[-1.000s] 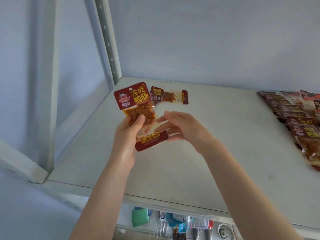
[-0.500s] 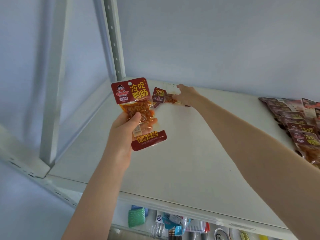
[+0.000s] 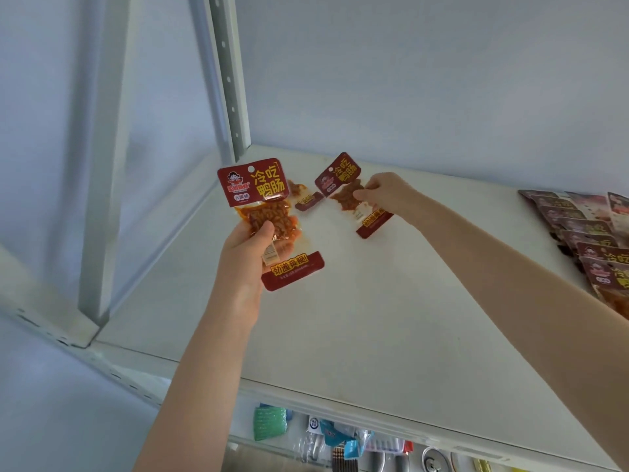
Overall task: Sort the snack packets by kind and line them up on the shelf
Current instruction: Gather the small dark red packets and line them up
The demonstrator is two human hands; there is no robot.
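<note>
Wide white shelf (image 3: 374, 318), seen from above and in front. At its back left corner, a grey post (image 3: 228, 80) with holes. Far right of the post, along the shelf's right edge, an overlapping row of packets (image 3: 585, 240), dark red. Just in front of the post, the left hand (image 3: 248, 264): grips a red snack packet (image 3: 272, 212) by its clear middle, thumb on the front, and holds it upright off the shelf. Right of the post, the right hand (image 3: 384, 195): pinches a second packet (image 3: 343, 189) by its side, tilted; cannot tell whether clear of the shelf. Between both, nearer the post, a third packet (image 3: 306, 199) flat on the shelf, partly hidden.
</note>
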